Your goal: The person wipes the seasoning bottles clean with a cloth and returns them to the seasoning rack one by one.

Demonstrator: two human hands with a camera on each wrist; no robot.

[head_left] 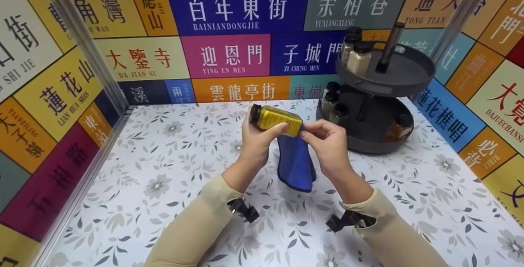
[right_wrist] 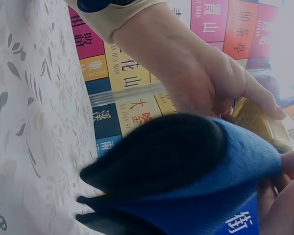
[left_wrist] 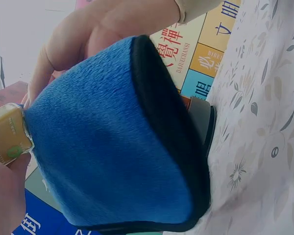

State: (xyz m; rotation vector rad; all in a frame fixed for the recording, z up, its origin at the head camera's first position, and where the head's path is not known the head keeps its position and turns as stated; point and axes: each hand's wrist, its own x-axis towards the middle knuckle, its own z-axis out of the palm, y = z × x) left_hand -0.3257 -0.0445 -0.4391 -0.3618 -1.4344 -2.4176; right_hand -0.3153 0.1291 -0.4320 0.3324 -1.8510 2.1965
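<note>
My left hand [head_left: 256, 141] grips a small square jar [head_left: 280, 120] with yellow contents and a black cap [head_left: 256, 114]. The jar lies tilted almost on its side in the air, its cap toward the left. With thumb and fingers my right hand [head_left: 330, 142] pinches a blue cloth [head_left: 297, 162] with dark edging right at the jar's base. From there the cloth hangs down between the two hands, above the table. In the left wrist view the cloth [left_wrist: 112, 142] covers much of the scene, and only the base end of the jar [left_wrist: 10, 133] shows.
A dark two-tier round rack [head_left: 378, 146] stands at the back right. Black-capped jars [head_left: 359, 60] sit on its upper tier, several more on the lower one, including a reddish-brown jar [head_left: 398, 128]. The table [head_left: 163, 218] has a leaf-patterned cover, with sign-covered walls around it.
</note>
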